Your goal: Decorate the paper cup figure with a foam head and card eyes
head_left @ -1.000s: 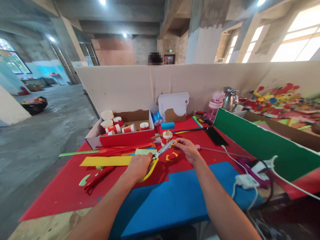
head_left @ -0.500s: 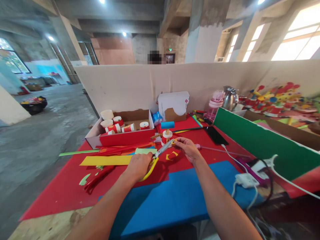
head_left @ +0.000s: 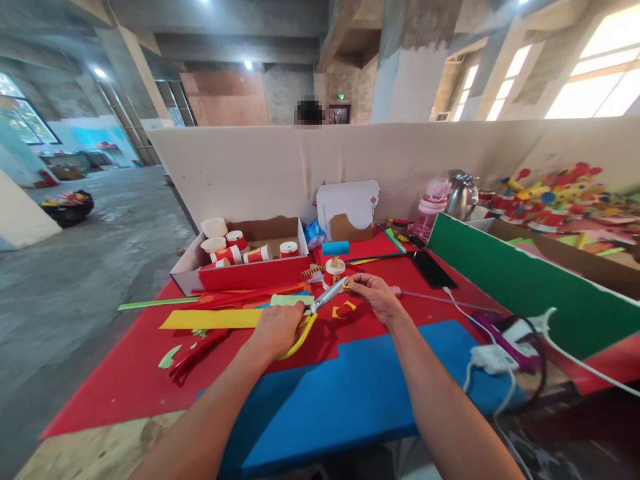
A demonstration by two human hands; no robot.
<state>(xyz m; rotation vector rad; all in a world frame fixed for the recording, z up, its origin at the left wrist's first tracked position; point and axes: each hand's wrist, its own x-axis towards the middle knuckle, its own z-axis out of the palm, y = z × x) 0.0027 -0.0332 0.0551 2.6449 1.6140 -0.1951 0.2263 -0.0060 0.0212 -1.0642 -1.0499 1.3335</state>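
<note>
Over the red-covered bench (head_left: 120, 373), the left hand (head_left: 280, 327) has its grip clamped on the yellow-handled scissors (head_left: 323, 301), whose long axis runs obliquely, tips pointing away and rightward. At the tips, the right hand (head_left: 377, 297) pinches a small yellow paper piece (head_left: 347, 285). Beyond, a white cardboard sheet (head_left: 340, 201) bears a red emblem (head_left: 373, 200), any wording illegible.

Windows (head_left: 600, 70) glare white at two o'clock, a lamp (head_left: 249, 65) shines at eleven, a shadow (head_left: 265, 400) lies near seven; the edges look stretched.
</note>
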